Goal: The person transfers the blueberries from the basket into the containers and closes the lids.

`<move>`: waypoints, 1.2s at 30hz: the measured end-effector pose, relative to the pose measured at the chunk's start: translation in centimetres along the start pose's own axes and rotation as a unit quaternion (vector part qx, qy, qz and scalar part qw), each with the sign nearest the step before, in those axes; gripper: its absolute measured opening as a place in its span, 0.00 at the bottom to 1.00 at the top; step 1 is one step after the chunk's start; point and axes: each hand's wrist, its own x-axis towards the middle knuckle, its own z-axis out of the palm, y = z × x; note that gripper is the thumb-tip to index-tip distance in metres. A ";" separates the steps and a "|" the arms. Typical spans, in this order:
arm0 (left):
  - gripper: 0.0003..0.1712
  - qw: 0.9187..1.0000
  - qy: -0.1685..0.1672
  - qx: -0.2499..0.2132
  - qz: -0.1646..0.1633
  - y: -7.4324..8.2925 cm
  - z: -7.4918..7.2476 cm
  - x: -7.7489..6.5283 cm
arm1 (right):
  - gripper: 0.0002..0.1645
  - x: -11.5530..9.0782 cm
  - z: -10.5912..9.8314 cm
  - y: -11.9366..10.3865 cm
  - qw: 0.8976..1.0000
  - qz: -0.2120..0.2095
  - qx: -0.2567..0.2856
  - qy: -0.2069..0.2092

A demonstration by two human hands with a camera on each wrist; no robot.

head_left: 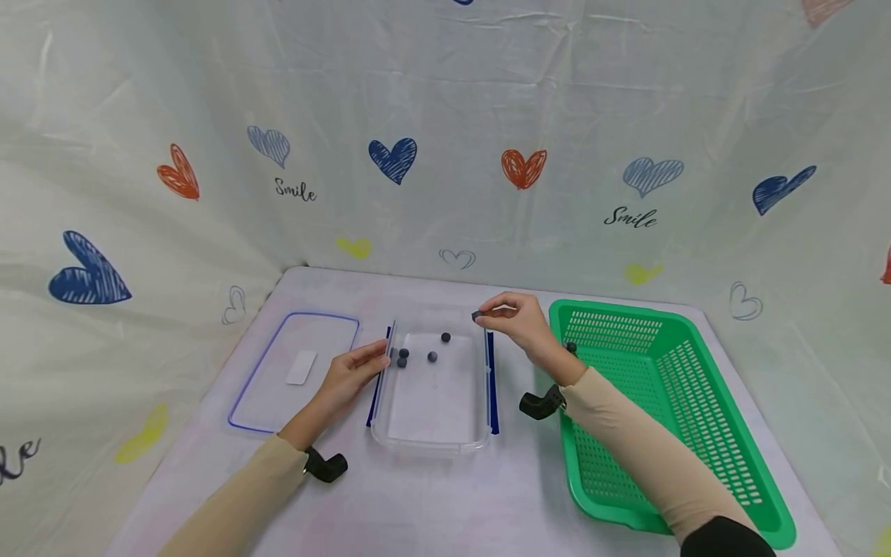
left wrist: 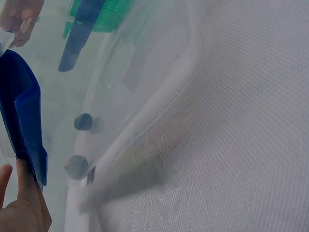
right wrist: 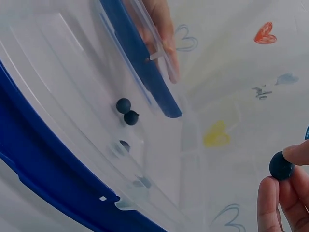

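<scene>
My right hand (head_left: pixel 515 321) pinches a dark blue blueberry (right wrist: pixel 281 166) between thumb and fingertips, above the far right corner of a clear plastic box (head_left: pixel 431 446). The box stands without its lid, blue latches hanging at its sides. Inside lie several more blueberries (head_left: pixel 432 357), mostly toward the far left. My left hand (head_left: pixel 355 375) touches the box's left side with fairly straight fingers. The left wrist view has those fingers beside a blue latch (left wrist: pixel 30 121); they show outside the box wall in the right wrist view.
A green slotted basket (head_left: pixel 738 418) stands to the right, partly behind my right forearm. Dark round berries (head_left: pixel 571 348) show by its left wall. On the left lies a clear lid (head_left: pixel 267 379) with a blue rim and a white label. A heart-printed sheet hangs behind the table.
</scene>
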 end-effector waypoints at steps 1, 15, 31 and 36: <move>0.32 1.000 0.001 0.002 0.000 0.0 0.0 0.0 | 0.16 0.1 0.2 0.2 1.000 0.002 -0.001 -0.001; 0.32 1.000 0.003 0.020 -0.001 0.0 0.0 0.0 | 0.13 -0.1 2.2 1.7 0.999 0.021 -0.023 -0.026; 0.33 0.999 0.015 0.034 -0.010 0.3 0.2 0.0 | 0.13 -0.3 1.6 1.4 0.999 0.009 -0.050 0.005; 0.33 0.999 0.013 0.038 -0.004 0.2 0.2 -0.1 | 0.14 -0.4 0.2 1.4 0.999 -0.002 -0.035 0.022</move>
